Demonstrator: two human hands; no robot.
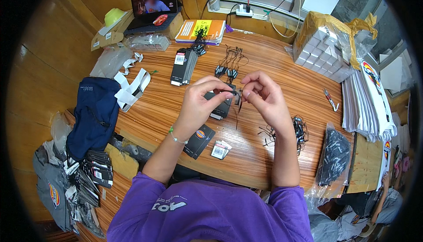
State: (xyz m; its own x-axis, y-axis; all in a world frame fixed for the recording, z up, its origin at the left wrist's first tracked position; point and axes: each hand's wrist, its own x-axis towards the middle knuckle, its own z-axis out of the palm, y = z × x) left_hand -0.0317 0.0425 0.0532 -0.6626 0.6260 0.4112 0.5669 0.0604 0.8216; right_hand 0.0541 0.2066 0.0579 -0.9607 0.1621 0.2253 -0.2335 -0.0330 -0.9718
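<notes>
My left hand (200, 103) pinches a small black piece of hang-tag cord (229, 92) between thumb and fingertips. Close beside it, my right hand (269, 103) has thumb and fingers pressed together at the cord's other side. A thin dark tag, seen nearly edge-on, hangs below the fingertips. Under the hands lies a stack of black hang tags (222, 108), partly covered by my left fingers. Nearer to me are a black card tag with an emblem (199, 140) and a few white barcode labels (220, 150).
Corded black tags (183, 68) lie farther left, below notebooks (211, 29). Loose black cords (299, 132) and red-handled snips (329, 98) are at right. A bag of white boxes (319, 50), folded white shirts (363, 103) and a bagged black bundle (335, 154) line the right edge. A navy bag (94, 109) sits left.
</notes>
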